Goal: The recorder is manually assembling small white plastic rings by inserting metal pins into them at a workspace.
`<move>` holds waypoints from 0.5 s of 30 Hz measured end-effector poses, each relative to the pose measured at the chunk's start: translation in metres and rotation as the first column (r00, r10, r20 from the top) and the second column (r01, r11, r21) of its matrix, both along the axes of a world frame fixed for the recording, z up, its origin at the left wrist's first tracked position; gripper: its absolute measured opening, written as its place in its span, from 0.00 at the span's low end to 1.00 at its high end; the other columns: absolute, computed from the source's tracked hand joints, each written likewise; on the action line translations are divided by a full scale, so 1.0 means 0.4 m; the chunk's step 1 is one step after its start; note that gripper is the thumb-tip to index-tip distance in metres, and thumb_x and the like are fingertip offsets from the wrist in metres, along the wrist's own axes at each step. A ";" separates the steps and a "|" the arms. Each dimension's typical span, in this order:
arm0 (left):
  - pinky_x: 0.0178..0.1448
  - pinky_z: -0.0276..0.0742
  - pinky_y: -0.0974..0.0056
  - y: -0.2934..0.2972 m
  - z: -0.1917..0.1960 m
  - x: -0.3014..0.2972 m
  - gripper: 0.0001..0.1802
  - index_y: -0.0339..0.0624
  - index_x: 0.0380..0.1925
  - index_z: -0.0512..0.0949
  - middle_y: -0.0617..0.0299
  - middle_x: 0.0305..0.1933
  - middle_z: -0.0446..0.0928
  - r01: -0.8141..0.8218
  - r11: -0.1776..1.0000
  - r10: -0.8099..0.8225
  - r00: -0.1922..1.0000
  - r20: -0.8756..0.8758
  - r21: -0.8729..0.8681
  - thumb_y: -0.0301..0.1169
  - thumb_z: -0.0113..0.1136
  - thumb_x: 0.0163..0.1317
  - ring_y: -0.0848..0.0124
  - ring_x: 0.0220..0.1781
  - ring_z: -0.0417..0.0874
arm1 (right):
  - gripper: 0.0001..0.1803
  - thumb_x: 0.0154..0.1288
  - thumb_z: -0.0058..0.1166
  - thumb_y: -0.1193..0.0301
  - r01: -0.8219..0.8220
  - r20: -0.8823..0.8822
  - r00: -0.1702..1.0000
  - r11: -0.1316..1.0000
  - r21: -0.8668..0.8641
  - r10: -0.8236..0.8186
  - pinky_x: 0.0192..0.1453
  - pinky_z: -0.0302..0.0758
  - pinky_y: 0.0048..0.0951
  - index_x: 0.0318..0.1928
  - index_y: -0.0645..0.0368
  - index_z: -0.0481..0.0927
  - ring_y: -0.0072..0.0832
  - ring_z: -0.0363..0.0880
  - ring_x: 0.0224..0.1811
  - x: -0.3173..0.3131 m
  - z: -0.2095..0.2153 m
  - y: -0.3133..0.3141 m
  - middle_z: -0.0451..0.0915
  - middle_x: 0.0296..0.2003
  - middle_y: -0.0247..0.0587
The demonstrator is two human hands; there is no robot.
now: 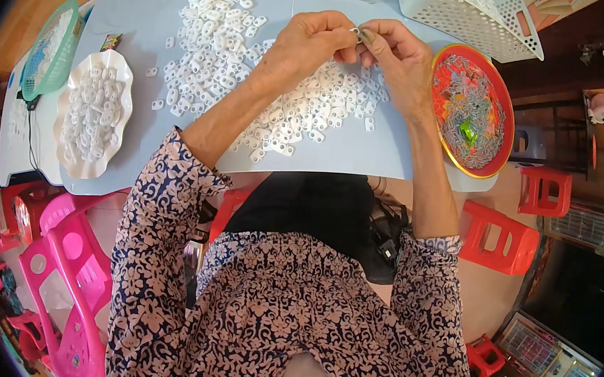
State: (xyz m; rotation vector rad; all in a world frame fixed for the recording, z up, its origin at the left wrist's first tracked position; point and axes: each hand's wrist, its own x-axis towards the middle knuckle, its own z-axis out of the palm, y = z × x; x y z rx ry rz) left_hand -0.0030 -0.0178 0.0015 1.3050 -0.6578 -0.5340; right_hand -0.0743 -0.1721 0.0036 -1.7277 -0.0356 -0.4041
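Note:
My left hand (308,48) and my right hand (398,57) meet fingertip to fingertip above the far middle of the table. A small white plastic piece (356,31) shows between them, pinched by my left thumb and forefinger. My right thumb and fingers are closed at the same spot; whatever they grip is too small to make out. Below and left of my hands spreads a heap of small white plastic pieces with holes (204,68). Close to my right wrist stands a red bowl with a yellow rim (508,129), holding many thin grey metal pieces, perhaps screws (461,143).
On the left, a wavy-edged white dish (126,85) holds more finished-looking white pieces, beside a green basket (61,60). A grey perforated basket (473,30) stands at the far right. Pink chairs (76,275) and red stools (499,239) surround the light-blue table (132,16).

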 end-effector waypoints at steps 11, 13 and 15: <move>0.40 0.69 0.73 -0.002 -0.001 -0.003 0.09 0.37 0.27 0.78 0.64 0.24 0.77 -0.015 0.999 0.014 1.000 0.009 0.045 0.30 0.52 0.58 0.78 0.31 0.74 | 0.05 0.64 0.53 0.75 0.031 0.034 0.999 0.999 -0.035 -0.030 0.27 0.69 0.15 0.34 0.64 0.78 0.14 0.71 0.23 0.001 0.005 0.012 0.78 0.23 0.31; 0.40 0.71 0.72 -0.004 -0.003 -0.006 0.09 0.36 0.27 0.78 0.64 0.24 0.77 -0.027 0.999 0.026 1.000 0.018 0.042 0.30 0.53 0.58 0.78 0.31 0.75 | 0.05 0.64 0.53 0.75 0.037 0.056 0.998 0.999 -0.016 -0.036 0.27 0.69 0.15 0.33 0.64 0.78 0.14 0.71 0.23 0.000 0.006 0.014 0.78 0.23 0.31; 0.39 0.70 0.73 -0.005 0.000 -0.012 0.09 0.36 0.27 0.78 0.64 0.23 0.77 -0.045 0.999 0.045 0.995 0.093 -0.003 0.30 0.52 0.58 0.78 0.30 0.75 | 0.05 0.64 0.53 0.75 0.044 0.077 0.996 0.999 0.004 -0.044 0.26 0.69 0.15 0.33 0.65 0.78 0.13 0.71 0.22 -0.003 0.004 0.019 0.78 0.23 0.31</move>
